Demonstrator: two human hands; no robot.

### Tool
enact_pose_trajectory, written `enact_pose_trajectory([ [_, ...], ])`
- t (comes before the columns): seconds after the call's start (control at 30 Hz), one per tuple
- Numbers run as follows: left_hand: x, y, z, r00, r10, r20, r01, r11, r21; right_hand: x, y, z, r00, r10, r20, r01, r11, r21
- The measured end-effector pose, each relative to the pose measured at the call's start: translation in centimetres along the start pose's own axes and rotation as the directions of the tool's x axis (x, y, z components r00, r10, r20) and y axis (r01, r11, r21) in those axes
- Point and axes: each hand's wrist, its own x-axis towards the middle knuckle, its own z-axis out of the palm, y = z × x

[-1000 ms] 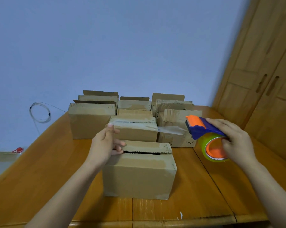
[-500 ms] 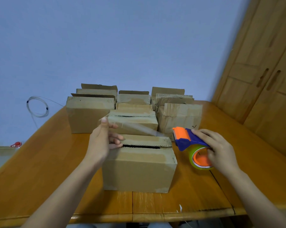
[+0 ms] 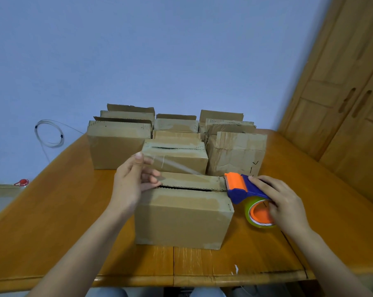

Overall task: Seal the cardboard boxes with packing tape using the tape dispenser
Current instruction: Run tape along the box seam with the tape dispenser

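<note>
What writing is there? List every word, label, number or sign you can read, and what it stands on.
None can be read as words or numbers.
Creased box: black pen strokes low on its front, one like a tick; no letters.
Tape dispenser: no label shows; a dark mark on the orange core is too small to read.
Clear tape and front box: blank.
</note>
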Motion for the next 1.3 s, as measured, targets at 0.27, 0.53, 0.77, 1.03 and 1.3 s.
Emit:
enact_pose_trajectory([
  [0.27,1.4,0.9,-3.4,0.902,0.420,0.099,-0.413,0.775,0.478,0.3,0.7,-0.4,0.998,-0.041,0.041,0.043,0.998,-0.049],
  [0.53,3.0,0.4,-7.1,0.784,0.518,0.342,-0.611,0.544,0.575,0.4,0.7,-0.1,0.998,-0.029,0.047,0.031,0.999,-0.035],
  [0.77,1.7,0.6,-5.6,0.887,0.442,0.130,-0.450,0.769,0.454,0.3,0.8,-0.1,0.998,-0.010,0.060,0.011,1.000,-0.016],
  [1.03,1.6,2.1,-4.4,0.971,0.239,-0.006,-0.226,0.924,0.308,0.1,1.1,0.3,0.997,0.014,0.069,-0.013,1.000,-0.019],
  [1.3,1.3,3.6,-4.1,0.973,0.215,0.080,-0.225,0.962,0.155,0.0,1.1,0.1,0.997,0.012,0.074,-0.010,1.000,-0.023],
])
